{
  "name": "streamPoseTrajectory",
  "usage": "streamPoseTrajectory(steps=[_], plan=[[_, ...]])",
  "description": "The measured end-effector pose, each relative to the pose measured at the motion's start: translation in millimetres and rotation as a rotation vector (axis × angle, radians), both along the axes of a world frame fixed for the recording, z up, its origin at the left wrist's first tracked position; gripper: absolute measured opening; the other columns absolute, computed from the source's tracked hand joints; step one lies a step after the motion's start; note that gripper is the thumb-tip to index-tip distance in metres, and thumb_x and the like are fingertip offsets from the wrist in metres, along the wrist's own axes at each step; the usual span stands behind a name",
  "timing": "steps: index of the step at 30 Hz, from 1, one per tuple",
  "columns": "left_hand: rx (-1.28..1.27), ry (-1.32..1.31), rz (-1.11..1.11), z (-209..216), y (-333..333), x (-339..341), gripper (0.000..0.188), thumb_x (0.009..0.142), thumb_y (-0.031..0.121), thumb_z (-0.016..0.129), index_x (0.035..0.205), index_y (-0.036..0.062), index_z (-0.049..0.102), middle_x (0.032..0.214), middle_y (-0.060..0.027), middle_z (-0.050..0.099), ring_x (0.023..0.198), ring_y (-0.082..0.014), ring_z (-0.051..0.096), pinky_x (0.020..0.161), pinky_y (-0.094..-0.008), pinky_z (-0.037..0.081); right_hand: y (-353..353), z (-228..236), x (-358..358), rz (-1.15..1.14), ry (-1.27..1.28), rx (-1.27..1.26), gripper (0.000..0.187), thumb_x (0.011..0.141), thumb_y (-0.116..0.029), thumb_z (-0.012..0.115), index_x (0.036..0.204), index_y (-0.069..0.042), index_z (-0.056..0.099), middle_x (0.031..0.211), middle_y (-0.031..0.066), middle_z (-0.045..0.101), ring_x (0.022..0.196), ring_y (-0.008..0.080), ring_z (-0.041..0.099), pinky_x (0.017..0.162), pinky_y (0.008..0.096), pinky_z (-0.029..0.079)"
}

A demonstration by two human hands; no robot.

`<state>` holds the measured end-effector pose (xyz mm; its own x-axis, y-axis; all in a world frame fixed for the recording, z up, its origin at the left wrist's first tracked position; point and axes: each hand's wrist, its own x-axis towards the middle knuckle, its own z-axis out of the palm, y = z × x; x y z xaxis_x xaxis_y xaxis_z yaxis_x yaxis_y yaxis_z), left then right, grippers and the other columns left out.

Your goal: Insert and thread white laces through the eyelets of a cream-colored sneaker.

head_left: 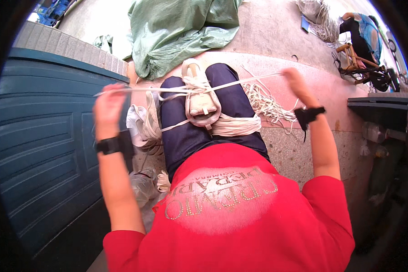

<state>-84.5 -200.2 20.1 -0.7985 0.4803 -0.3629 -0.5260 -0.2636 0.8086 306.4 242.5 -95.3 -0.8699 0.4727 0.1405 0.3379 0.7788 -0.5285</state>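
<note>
By a green tarp (183, 34), the left hand (109, 105) and right hand (297, 82), both curled, hold white laces (149, 90) over a shoe (203, 103).

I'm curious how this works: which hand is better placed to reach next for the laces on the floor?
Probably the right hand: the pile of laces lies on its side. The left hand is farther; both hold the stretched lace.
</note>
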Motion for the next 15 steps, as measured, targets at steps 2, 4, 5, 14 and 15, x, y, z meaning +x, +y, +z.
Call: streamPoseTrajectory(steps=[2, 4, 5, 14, 15], plan=[[0.213, -0.152, 0.269, 13.2, -104.9, -63.5, 0.014, 0.08, -0.009, 0.047, 0.09, 0.0007, 0.046, 0.07, -0.0068, 0.044, 0.066, -0.0188, 0.047, 0.069, -0.035, 0.046, 11.3, 22.8, 55.5, -0.638, 0.331, -1.039, 0.018, 0.085, -0.009, 0.047, 0.101, -0.003, 0.053, 0.097, 0.0077, 0.055, 0.096, 0.0208, 0.051, 0.082, 0.0374, 0.044], [0.16, -0.052, 0.51, 54.4, -197.0, -98.5, 0.005, 0.087, -0.002, 0.037, 0.086, 0.0004, 0.041, 0.062, -0.0004, 0.027, 0.053, -0.0124, 0.029, 0.053, -0.0265, 0.03, 45.3, 9.0, 125.1, -0.793, 0.774, -1.324, 0.009, 0.085, -0.005, 0.046, 0.091, 0.001, 0.051, 0.092, 0.0118, 0.055, 0.089, 0.0221, 0.053, 0.081, 0.0335, 0.046], [0.285, -0.022, 0.462, 69.6, -248.7, -109.3, 0.01, 0.09, 0.001, 0.033, 0.083, 0.0014, 0.04, 0.061, -0.001, 0.029, 0.052, -0.0124, 0.028, 0.051, -0.026, 0.028, 51.6, 2.9, 146.6, -0.892, 1.016, -1.339, 0.006, 0.085, -0.003, 0.045, 0.086, 0.001, 0.05, 0.087, 0.0113, 0.054, 0.083, 0.0214, 0.054, 0.076, 0.0321, 0.047], [-0.439, 0.068, 0.064, 18.8, -68.4, -26.8, 0.019, 0.083, 0.017, 0.056, 0.099, 0.0069, 0.052, 0.059, 0.0074, 0.038, 0.049, -0.0034, 0.034, 0.043, -0.0196, 0.027, -1.4, -17.8, 30.7, -0.876, 0.568, -1.24, 0.006, 0.083, -0.009, 0.05, 0.081, -0.013, 0.047, 0.063, -0.0017, 0.04, 0.048, 0.0065, 0.034, 0.037, 0.0204, 0.025], [-0.502, 0.075, -0.025, 4.6, -39.7, -6.9, 0.023, 0.084, 0.016, 0.052, 0.105, 0.0065, 0.05, 0.058, 0.0082, 0.035, 0.049, -0.0031, 0.033, 0.043, -0.0183, 0.027, -31.8, -4.4, -6.3, -0.661, 0.491, -1.249, 0.006, 0.085, -0.017, 0.052, 0.088, -0.013, 0.052, 0.062, -0.005, 0.04, 0.049, 0.0039, 0.033, 0.04, 0.0184, 0.027]])
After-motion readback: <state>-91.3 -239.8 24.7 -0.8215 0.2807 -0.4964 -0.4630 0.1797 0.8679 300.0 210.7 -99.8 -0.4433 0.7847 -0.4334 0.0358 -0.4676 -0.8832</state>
